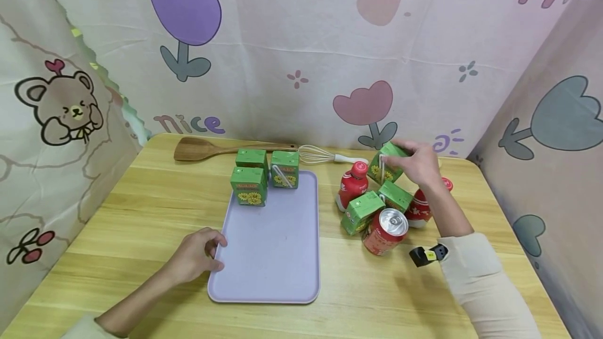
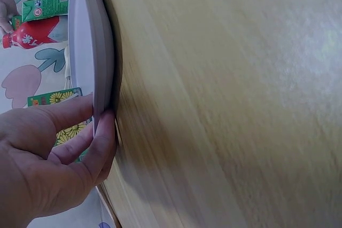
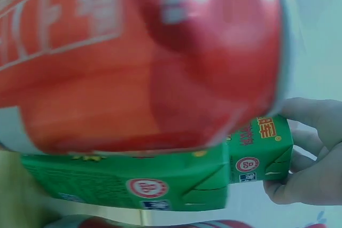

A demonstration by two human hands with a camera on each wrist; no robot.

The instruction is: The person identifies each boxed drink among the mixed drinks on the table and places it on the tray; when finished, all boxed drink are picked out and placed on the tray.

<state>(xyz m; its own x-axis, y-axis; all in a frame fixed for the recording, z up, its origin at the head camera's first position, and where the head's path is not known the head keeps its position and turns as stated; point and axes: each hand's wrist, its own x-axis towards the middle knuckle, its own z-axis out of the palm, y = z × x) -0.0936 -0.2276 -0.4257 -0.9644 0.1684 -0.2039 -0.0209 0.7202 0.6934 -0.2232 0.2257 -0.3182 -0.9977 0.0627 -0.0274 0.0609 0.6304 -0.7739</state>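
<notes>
My table (image 1: 141,218), with a tray (image 1: 278,245) near its middle.
The tray rests with its long sides pointing away from me, and a spatula (image 1: 195,149) and a whisk (image 1: 316,154) lie along the far edge behind it. Right of the tray stand two cartons (image 1: 362,212) close together, a can (image 1: 385,232) just in front, a bottle (image 1: 352,188) on their left and a second bottle (image 1: 418,209) on their right; my forearm (image 1: 451,213) crosses that one, though it seems upright too.
</notes>
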